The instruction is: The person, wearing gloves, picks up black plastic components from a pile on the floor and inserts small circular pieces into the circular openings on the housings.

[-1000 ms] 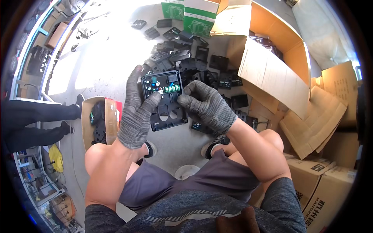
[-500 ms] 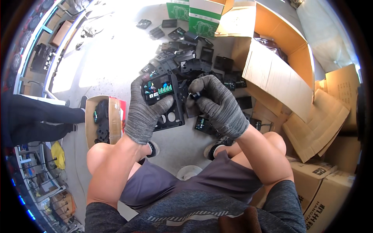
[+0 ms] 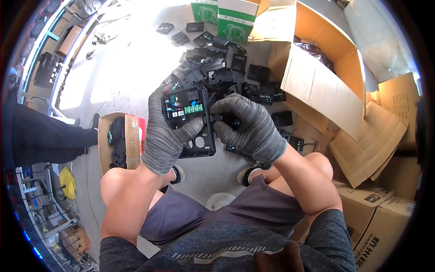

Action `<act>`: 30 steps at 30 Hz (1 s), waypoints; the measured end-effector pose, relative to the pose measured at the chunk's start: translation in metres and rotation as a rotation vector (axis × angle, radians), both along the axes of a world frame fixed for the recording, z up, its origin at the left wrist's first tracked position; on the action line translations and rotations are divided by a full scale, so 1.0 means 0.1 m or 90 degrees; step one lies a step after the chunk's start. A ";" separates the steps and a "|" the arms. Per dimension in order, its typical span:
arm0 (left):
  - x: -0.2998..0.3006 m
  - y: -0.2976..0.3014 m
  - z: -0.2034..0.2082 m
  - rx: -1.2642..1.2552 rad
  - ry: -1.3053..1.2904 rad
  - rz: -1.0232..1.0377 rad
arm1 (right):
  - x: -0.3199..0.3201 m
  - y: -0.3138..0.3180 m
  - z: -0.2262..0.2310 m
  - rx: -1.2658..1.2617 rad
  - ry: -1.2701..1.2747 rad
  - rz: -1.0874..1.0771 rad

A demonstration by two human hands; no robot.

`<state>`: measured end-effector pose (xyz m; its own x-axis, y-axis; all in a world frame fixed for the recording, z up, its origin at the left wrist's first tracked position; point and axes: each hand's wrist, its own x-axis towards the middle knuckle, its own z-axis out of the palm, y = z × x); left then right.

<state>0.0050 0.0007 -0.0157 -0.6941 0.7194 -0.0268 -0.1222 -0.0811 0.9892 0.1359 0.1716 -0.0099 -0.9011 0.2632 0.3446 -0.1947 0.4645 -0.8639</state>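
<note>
Head view: my left hand [image 3: 165, 136], in a grey knit glove, grips a black case [image 3: 209, 148] by its left edge, thumb laid across the front and fingers wrapped behind. The case sits in front of me, above my shoes and short of the pile, its open face turned up to me and its long side nearly upright in view. A circuit board [image 3: 182, 101] fills the upper part, with small blue parts and a green terminal strip [image 3: 194, 109]; the lower part has rounded holes.

My right hand [image 3: 253, 129], gloved alike, is beside the case's right edge, fingers curled, with a narrow gap between thumb and forefinger. I cannot tell whether it holds anything small or touches the edge.

Beyond the case, a pile of black cases [image 3: 217, 65] spreads over the floor [image 3: 149, 97]. Green-and-white boxes [image 3: 235, 23] stand behind it, and a large open carton [image 3: 319, 88] lies to its right, near folded cardboard [image 3: 369, 140]. By my left knee, a small carton [image 3: 134, 145] holds black parts [image 3: 118, 143]. Farther left are another person's dark-trousered legs [image 3: 50, 138], and a yellow cloth [image 3: 68, 182] lies below them.
</note>
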 end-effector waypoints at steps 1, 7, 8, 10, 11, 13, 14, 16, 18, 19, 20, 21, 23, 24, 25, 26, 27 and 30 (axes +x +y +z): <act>0.00 -0.01 0.01 -0.010 0.016 -0.003 | 0.01 -0.02 -0.01 -0.030 -0.028 -0.009; 0.02 -0.03 0.05 -0.036 0.070 -0.013 | 0.01 -0.10 -0.01 -0.115 -0.187 -0.036; 0.02 -0.03 0.06 -0.035 0.068 -0.013 | 0.01 -0.10 -0.02 -0.115 -0.188 -0.036; 0.04 -0.03 0.09 -0.042 0.067 -0.036 | 0.01 -0.08 -0.04 -0.061 -0.183 -0.025; 0.05 -0.01 0.10 -0.040 0.066 -0.038 | 0.02 -0.07 -0.03 -0.060 -0.184 -0.027; 0.05 -0.02 0.10 -0.042 0.087 -0.033 | 0.01 -0.06 -0.04 -0.136 -0.206 0.015; 0.05 -0.02 0.09 -0.043 0.087 -0.030 | 0.01 -0.06 0.00 -0.137 -0.206 0.018; 0.04 0.00 0.05 -0.052 0.118 -0.004 | 0.04 -0.05 0.10 -0.209 -0.149 -0.003; 0.00 -0.01 0.06 -0.049 0.104 -0.011 | 0.06 -0.03 0.06 -0.170 -0.100 0.009; -0.01 -0.02 0.07 -0.047 0.089 -0.020 | 0.06 0.00 0.05 -0.093 -0.071 0.036; 0.00 -0.02 0.08 -0.048 0.089 -0.020 | 0.07 0.01 0.04 -0.016 -0.041 0.062; 0.00 -0.02 0.09 -0.054 0.099 -0.026 | 0.07 0.00 0.09 -0.015 -0.042 0.047; 0.02 -0.03 0.10 -0.060 0.107 -0.034 | 0.08 0.00 0.17 -0.039 -0.130 0.040; 0.03 -0.03 0.12 -0.057 0.115 -0.035 | 0.09 0.00 0.20 -0.061 -0.214 0.033; 0.03 -0.02 0.13 -0.054 0.123 -0.035 | 0.09 0.01 0.17 -0.061 -0.214 0.031; 0.04 -0.01 0.14 -0.053 0.123 -0.037 | 0.09 0.03 0.12 -0.131 -0.274 0.048; 0.04 -0.02 0.15 -0.059 0.126 -0.041 | 0.08 0.02 0.08 -0.203 -0.333 0.068; 0.03 -0.02 0.10 -0.055 0.124 -0.035 | 0.10 0.04 0.17 -0.110 -0.176 0.045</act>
